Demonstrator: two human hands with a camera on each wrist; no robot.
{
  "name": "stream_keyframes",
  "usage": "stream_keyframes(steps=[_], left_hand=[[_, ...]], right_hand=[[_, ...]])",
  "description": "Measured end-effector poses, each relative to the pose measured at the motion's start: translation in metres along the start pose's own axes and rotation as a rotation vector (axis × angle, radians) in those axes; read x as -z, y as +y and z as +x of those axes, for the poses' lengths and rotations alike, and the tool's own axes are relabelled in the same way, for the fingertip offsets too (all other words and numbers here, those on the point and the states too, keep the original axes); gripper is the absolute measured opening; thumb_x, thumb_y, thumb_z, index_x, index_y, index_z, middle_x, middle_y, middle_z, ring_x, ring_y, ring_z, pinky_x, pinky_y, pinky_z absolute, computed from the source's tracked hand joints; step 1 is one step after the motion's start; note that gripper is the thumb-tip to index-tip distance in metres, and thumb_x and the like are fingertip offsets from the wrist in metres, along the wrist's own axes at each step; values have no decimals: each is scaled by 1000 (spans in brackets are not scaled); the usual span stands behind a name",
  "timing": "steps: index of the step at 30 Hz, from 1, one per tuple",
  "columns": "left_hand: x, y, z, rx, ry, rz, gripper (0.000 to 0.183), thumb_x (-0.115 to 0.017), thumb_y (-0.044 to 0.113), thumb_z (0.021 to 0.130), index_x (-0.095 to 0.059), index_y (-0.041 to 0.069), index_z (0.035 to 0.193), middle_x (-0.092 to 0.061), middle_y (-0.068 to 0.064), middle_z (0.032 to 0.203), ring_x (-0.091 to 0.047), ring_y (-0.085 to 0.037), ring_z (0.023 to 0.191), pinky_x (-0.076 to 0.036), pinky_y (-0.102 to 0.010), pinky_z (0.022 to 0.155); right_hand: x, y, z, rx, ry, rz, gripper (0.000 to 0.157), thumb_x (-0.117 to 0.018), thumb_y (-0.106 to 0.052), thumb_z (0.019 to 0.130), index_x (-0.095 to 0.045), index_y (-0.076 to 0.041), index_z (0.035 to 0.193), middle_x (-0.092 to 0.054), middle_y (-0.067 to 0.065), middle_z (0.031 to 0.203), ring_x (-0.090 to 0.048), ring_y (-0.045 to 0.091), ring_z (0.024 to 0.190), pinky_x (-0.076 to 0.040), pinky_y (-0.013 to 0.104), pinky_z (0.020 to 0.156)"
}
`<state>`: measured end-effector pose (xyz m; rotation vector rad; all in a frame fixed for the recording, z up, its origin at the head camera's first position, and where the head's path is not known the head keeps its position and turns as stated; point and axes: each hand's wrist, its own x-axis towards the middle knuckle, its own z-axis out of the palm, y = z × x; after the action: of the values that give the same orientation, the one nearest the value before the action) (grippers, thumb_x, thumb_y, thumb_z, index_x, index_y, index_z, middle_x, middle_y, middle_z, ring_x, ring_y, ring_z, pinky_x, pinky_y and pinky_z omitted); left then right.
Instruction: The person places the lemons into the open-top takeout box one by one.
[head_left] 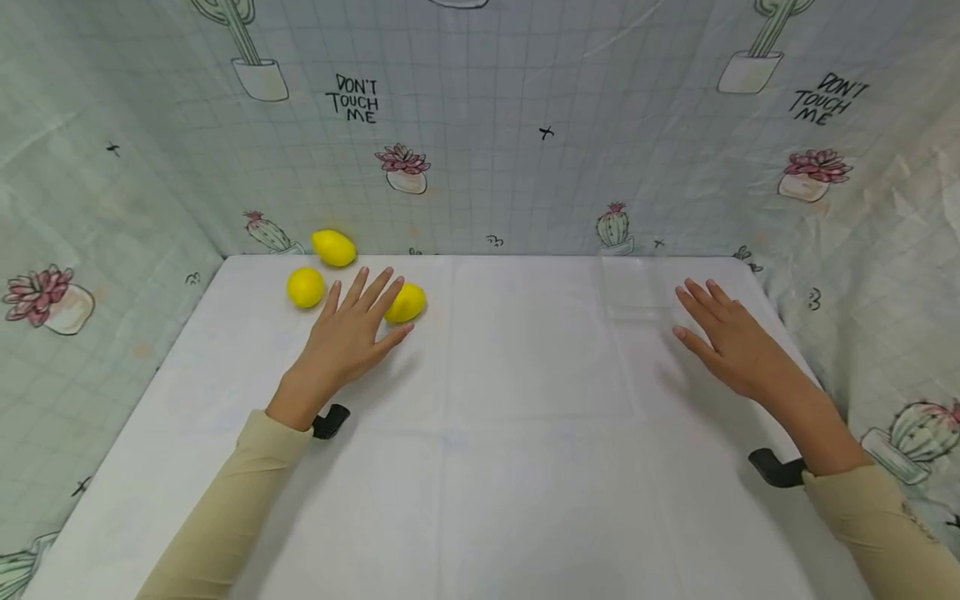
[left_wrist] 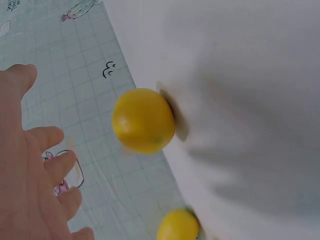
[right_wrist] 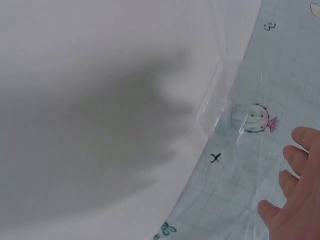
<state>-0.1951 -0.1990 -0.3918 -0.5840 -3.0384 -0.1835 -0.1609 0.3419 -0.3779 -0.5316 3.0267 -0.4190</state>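
Backing the white tabletop (head_left: 540, 500): patterned cloth (head_left: 480, 92). Left hand (head_left: 341, 337), fingers spread, gripping nothing, over the tabletop just beside three yellow lemons (head_left: 305, 287), far left; right hand (head_left: 731, 342), fingers extended, nothing held, near a clear container (right_wrist: 232, 95), far right. Container probably light, stiff, slick; grab opposite walls. Lemons likely firm, fairly light, smooth, prone to roll; pinch round the middle. Cloth lettering (head_left: 356, 100) reads "DON'T TOUCH ME"; no brand visible.
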Motion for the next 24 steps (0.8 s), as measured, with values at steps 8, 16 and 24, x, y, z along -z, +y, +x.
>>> stream_keyframes(steps=[8,16,24], left_hand=[[4,-3,16,-23,-5,-15,76,-46,56,104,-17,19,165,-11,-5,171,-2,-35,157,2,-61,124],[8,-4,27,-22,-15,-19,75,-47,54,104,-19,18,164,-15,-7,170,-6,-36,156,-2,-63,123],[7,-4,31,-19,-31,-28,74,-45,54,105,-20,18,164,-17,-9,170,-7,-36,156,-5,-63,123]], right_hand=[[18,24,32,-71,-63,118,73,-44,-45,108,-11,-11,164,-6,17,170,1,38,156,-9,70,119],[24,42,72,-193,-128,224,77,-44,-53,106,-27,1,159,-39,35,152,-44,55,133,-39,69,105],[13,65,96,-345,-178,623,70,-41,-48,108,-35,4,154,-42,29,153,-50,40,136,-54,36,101]])
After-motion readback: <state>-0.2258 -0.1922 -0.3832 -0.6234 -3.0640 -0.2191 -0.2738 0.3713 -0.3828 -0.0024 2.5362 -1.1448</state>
